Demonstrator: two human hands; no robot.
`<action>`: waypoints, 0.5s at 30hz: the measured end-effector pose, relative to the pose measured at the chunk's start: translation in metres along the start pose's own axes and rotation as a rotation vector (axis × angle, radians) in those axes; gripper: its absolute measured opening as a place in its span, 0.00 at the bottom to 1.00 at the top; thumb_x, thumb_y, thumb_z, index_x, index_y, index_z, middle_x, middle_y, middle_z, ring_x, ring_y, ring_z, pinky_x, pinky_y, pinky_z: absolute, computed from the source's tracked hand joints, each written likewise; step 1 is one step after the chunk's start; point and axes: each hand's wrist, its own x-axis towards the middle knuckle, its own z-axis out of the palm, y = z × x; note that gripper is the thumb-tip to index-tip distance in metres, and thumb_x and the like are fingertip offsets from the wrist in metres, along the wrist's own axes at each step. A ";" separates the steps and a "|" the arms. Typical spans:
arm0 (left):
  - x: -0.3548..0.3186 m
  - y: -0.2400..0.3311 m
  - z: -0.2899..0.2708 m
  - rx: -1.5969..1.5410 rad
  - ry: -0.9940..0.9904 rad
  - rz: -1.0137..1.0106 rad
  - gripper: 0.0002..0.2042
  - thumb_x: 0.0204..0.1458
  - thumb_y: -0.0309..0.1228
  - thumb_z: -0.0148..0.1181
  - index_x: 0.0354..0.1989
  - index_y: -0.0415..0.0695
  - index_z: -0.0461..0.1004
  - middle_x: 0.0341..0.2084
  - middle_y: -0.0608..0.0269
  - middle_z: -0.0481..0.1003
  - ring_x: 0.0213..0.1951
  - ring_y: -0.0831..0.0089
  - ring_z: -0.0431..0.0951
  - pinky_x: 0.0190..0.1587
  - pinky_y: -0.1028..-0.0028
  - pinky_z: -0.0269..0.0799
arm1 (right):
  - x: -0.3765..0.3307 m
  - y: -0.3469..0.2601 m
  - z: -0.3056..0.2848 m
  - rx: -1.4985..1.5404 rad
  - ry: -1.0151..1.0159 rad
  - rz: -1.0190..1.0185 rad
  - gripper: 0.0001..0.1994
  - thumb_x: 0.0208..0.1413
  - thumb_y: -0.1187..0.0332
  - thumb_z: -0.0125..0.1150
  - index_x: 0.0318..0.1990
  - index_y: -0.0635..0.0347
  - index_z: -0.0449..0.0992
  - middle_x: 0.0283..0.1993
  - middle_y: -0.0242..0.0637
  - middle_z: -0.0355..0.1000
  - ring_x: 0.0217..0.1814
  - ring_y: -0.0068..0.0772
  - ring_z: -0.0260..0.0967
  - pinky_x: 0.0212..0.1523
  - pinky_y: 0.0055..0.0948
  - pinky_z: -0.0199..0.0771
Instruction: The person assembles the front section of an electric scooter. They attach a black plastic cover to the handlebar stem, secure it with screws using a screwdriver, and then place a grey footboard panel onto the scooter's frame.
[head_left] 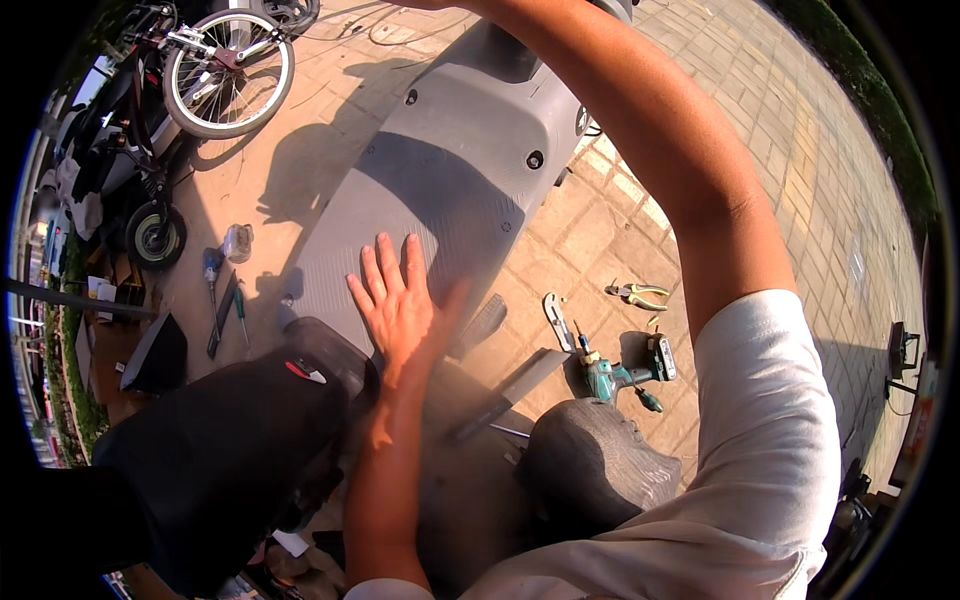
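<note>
My left hand (398,308) lies palm down, fingers spread, on the grey plastic footboard (340,235) of a scooter. It holds nothing. My right arm reaches forward across the scooter, and only a sliver of my right hand (428,3) shows at the top edge; its fingers are out of the picture. The scooter's upright grey panel (480,110) rises beyond the footboard, with a dark round fastener (535,159) near its right side. Closer to me is the scooter's black seat (230,440).
On the paving to the right lie a teal cordless drill (610,377), pliers (638,294) and a screwdriver (649,400). More screwdrivers (212,270) lie left of the footboard. A bicycle wheel (228,75) stands at the far left. My grey-clad knee (590,455) is near.
</note>
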 end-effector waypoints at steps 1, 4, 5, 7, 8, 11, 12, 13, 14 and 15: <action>0.000 0.000 0.000 -0.014 0.015 0.003 0.43 0.52 0.60 0.60 0.73 0.50 0.56 0.73 0.45 0.52 0.74 0.45 0.47 0.72 0.42 0.37 | 0.017 -0.003 0.001 0.085 0.061 0.003 0.27 0.63 0.50 0.56 0.58 0.64 0.72 0.61 0.56 0.67 0.64 0.61 0.62 0.64 0.47 0.64; 0.003 0.000 0.000 0.003 0.031 0.011 0.44 0.52 0.60 0.60 0.73 0.50 0.56 0.73 0.45 0.52 0.74 0.45 0.48 0.72 0.42 0.37 | 0.006 0.003 0.045 -0.313 -0.157 -0.005 0.33 0.63 0.40 0.49 0.65 0.55 0.67 0.67 0.51 0.63 0.71 0.54 0.57 0.70 0.47 0.56; 0.002 0.001 0.000 0.019 -0.050 -0.021 0.44 0.52 0.60 0.60 0.73 0.50 0.56 0.73 0.45 0.52 0.74 0.45 0.48 0.72 0.42 0.37 | -0.017 0.013 0.061 -0.404 -0.416 0.101 0.36 0.62 0.36 0.46 0.67 0.54 0.64 0.71 0.48 0.58 0.74 0.52 0.51 0.73 0.47 0.51; 0.004 0.000 -0.001 -0.001 0.071 0.005 0.44 0.52 0.60 0.60 0.73 0.48 0.57 0.72 0.45 0.53 0.73 0.45 0.49 0.72 0.42 0.38 | -0.066 0.034 0.096 -0.520 -0.782 0.253 0.44 0.60 0.28 0.41 0.73 0.50 0.58 0.79 0.42 0.48 0.81 0.49 0.41 0.78 0.48 0.41; 0.006 0.001 0.000 -0.007 0.085 0.007 0.44 0.52 0.60 0.60 0.73 0.48 0.57 0.72 0.45 0.53 0.73 0.45 0.49 0.72 0.42 0.38 | -0.081 0.051 0.105 -0.433 -0.695 0.295 0.41 0.62 0.32 0.43 0.69 0.58 0.64 0.75 0.50 0.53 0.78 0.51 0.49 0.75 0.47 0.49; 0.002 0.000 0.002 -0.042 0.077 0.002 0.43 0.51 0.61 0.60 0.72 0.48 0.58 0.72 0.46 0.54 0.74 0.46 0.49 0.72 0.43 0.37 | -0.087 0.068 0.111 -0.373 -0.444 0.148 0.36 0.65 0.34 0.41 0.66 0.53 0.69 0.73 0.46 0.58 0.78 0.47 0.49 0.76 0.47 0.46; 0.001 -0.001 0.002 -0.047 0.081 0.011 0.43 0.51 0.60 0.59 0.71 0.49 0.59 0.72 0.46 0.54 0.74 0.47 0.49 0.72 0.43 0.35 | -0.075 0.059 0.106 -0.363 -0.385 0.123 0.35 0.65 0.34 0.40 0.65 0.51 0.71 0.73 0.44 0.60 0.78 0.45 0.49 0.77 0.47 0.46; 0.000 -0.002 0.003 -0.057 0.025 -0.009 0.42 0.51 0.60 0.59 0.71 0.50 0.60 0.72 0.46 0.54 0.74 0.48 0.48 0.73 0.44 0.34 | -0.051 0.052 0.095 -0.333 -0.216 0.127 0.32 0.65 0.37 0.45 0.62 0.52 0.73 0.68 0.45 0.65 0.74 0.44 0.56 0.74 0.45 0.52; -0.001 -0.002 0.003 -0.057 0.052 -0.002 0.42 0.51 0.60 0.59 0.71 0.51 0.60 0.72 0.46 0.54 0.74 0.48 0.48 0.73 0.44 0.33 | -0.027 0.041 0.078 -0.194 -0.127 0.127 0.30 0.65 0.41 0.49 0.61 0.55 0.73 0.65 0.48 0.66 0.70 0.48 0.59 0.70 0.46 0.57; -0.001 -0.001 0.003 -0.047 0.077 0.015 0.42 0.51 0.60 0.60 0.72 0.50 0.59 0.72 0.46 0.54 0.74 0.47 0.49 0.72 0.43 0.35 | -0.002 0.029 0.061 -0.220 -0.085 0.113 0.28 0.64 0.45 0.53 0.60 0.58 0.73 0.62 0.52 0.68 0.66 0.52 0.63 0.66 0.46 0.62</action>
